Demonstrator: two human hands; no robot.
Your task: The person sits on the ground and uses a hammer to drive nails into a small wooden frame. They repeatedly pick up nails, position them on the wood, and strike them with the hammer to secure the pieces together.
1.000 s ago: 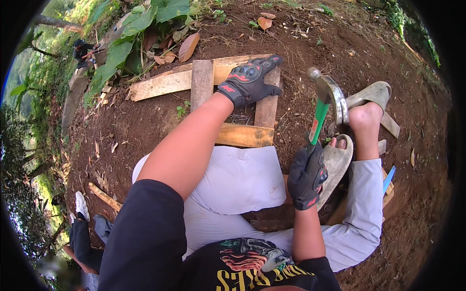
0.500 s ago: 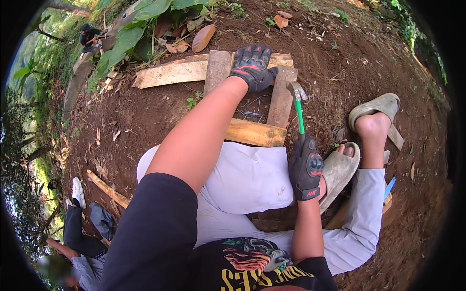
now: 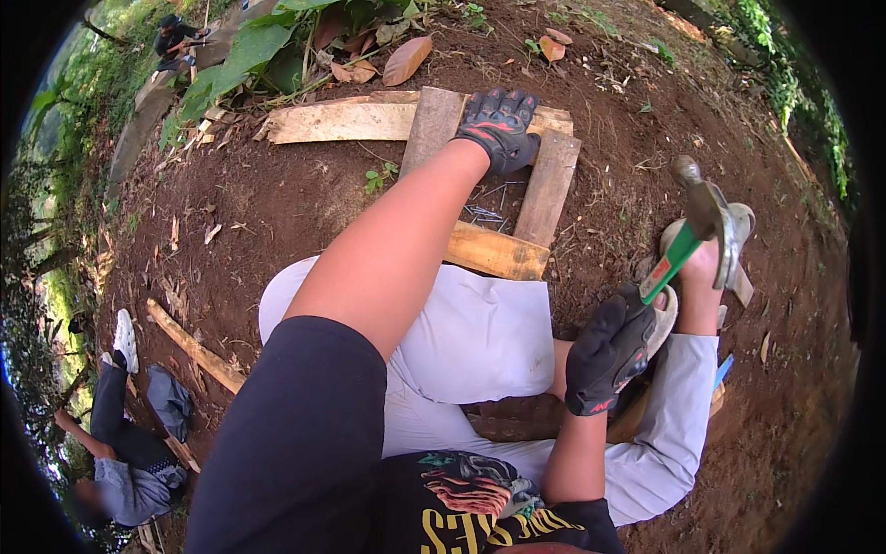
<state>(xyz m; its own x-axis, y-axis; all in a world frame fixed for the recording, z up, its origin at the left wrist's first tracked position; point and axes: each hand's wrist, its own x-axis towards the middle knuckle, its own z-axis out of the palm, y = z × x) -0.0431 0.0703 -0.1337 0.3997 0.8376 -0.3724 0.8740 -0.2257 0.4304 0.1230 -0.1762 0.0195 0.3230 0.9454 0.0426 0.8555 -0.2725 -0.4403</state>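
My left hand (image 3: 498, 132), in a black glove, lies flat with fingers stretched out across the far end of a wooden frame. Under and beside it are a pale far plank (image 3: 346, 122), a grey-brown left board (image 3: 430, 127) and a similar right board (image 3: 547, 189). A yellowish plank (image 3: 498, 251) closes the near side, by my knee. Several loose nails (image 3: 484, 215) lie on the soil inside the frame. My right hand (image 3: 607, 355), gloved too, is wrapped round the green handle of a claw hammer (image 3: 676, 254). Its metal head is raised to the right, apart from the boards.
My sandalled foot (image 3: 706, 263) is behind the hammer head. A blue-edged tool (image 3: 724, 371) lies near my right leg. At left are a long stick (image 3: 194, 346), a dark bag (image 3: 169, 402) and a seated person (image 3: 138, 480). Another person (image 3: 173, 42) is far off, beyond big leaves.
The hammer has swung up and right, away from the right board, with my right hand turning along. My left hand stays on the boards; the whole view has shifted slightly.
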